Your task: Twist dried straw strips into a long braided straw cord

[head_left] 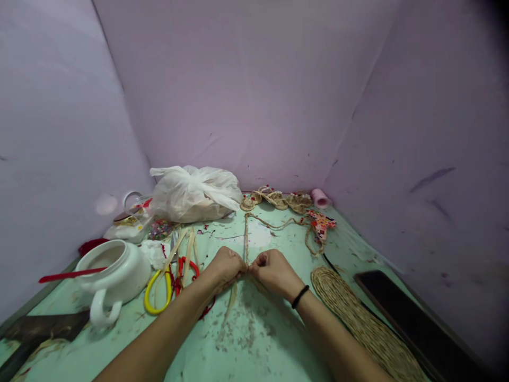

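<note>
A thin twisted cord (246, 239) of straw-coloured fibre runs down the middle of the table to my fingers, its far part bending right in a loose line toward a patterned red cloth piece (320, 225). My left hand (228, 268) is closed round the cord's near end. Close against it, my right hand (274, 270) pinches the same spot, thumb and forefinger together. A loose pale fibre strip (231, 301) hangs below my left hand. The fingertips hide the exact point where the strands meet.
Left are a white pot (131, 270), yellow-handled scissors (158, 297), red-handled scissors (190, 265) and a dark cleaver-like blade (51, 324). Behind stand a white plastic bag (194, 193), woven pieces (278, 200) and a pink thread spool (320, 198). Right lie a woven sole (358, 318) and a dark flat slab (409, 318).
</note>
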Tool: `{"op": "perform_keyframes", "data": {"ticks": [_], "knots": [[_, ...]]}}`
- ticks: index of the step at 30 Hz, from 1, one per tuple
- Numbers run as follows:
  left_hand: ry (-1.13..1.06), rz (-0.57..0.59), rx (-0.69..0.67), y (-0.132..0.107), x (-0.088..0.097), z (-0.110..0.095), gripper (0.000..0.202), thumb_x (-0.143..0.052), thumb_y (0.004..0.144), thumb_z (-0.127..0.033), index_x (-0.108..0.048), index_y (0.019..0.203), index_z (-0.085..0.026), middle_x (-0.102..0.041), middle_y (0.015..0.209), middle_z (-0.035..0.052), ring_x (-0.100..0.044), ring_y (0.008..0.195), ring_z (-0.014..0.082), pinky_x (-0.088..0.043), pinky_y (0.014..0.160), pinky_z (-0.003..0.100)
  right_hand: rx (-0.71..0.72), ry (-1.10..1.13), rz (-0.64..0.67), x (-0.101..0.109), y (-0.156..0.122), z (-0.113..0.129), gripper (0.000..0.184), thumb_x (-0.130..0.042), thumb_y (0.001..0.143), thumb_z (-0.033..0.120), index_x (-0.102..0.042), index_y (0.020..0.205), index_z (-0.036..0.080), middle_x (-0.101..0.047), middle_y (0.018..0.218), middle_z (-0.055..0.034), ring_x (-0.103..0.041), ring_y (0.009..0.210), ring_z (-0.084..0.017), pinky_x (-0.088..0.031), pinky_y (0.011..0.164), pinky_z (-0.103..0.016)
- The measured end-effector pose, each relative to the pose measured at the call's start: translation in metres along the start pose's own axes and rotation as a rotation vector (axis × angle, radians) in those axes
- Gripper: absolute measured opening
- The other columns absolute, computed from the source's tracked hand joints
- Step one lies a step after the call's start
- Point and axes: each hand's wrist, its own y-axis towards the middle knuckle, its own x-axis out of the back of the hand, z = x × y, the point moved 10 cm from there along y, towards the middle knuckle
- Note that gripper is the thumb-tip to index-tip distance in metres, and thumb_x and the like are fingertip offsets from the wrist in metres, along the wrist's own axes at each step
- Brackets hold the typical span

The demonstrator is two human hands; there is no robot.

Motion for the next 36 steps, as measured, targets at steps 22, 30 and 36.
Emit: {"op": "perform_keyframes", "data": {"ticks": [22,30,36], "knots": [[-0.157,0.198,-0.054,0.006,0.001,0.0,0.004,-0.051,0.049,-0.018,-0.05,0.049,-0.014,-0.04,0.036,-0.0049,-0.026,0.028,0.0036,-0.01,0.031,0.019,-0.235,0.675,0.226,-0.032,-0.012,-0.002,0.012,-0.051,0.062,0.024,-0.052,0.056,0.014,-0.042,0.041,0.0041,-0.033,0.037,-0.005,-0.026,0.039,-0.019],[0.131,0.115,-0.045,0.001,0.006,-0.001,0.009,-0.048,0.05,-0.014,-0.049,0.042,-0.014,-0.037,0.031,-0.0041,-0.026,0.031,0.0054,-0.017,0.036,0.021,-0.118,0.539,0.101,-0.032,-0.002,-0.013,0.014,-0.053,0.057,0.025,-0.05,0.05,0.014,-0.03,0.037,0.0074,-0.02,0.037,-0.004,-0.012,0.039,-0.021],[0.357,0.171,-0.113,-0.004,0.026,-0.009,0.019,-0.052,0.057,-0.026,-0.063,0.058,-0.01,-0.054,0.046,0.0011,-0.029,0.035,0.0055,-0.021,0.038,0.021,-0.156,0.59,0.095,-0.031,-0.007,-0.009,0.016,-0.054,0.057,0.029,-0.049,0.052,0.014,-0.03,0.038,0.0078,-0.02,0.036,-0.003,-0.011,0.037,-0.022]]}}
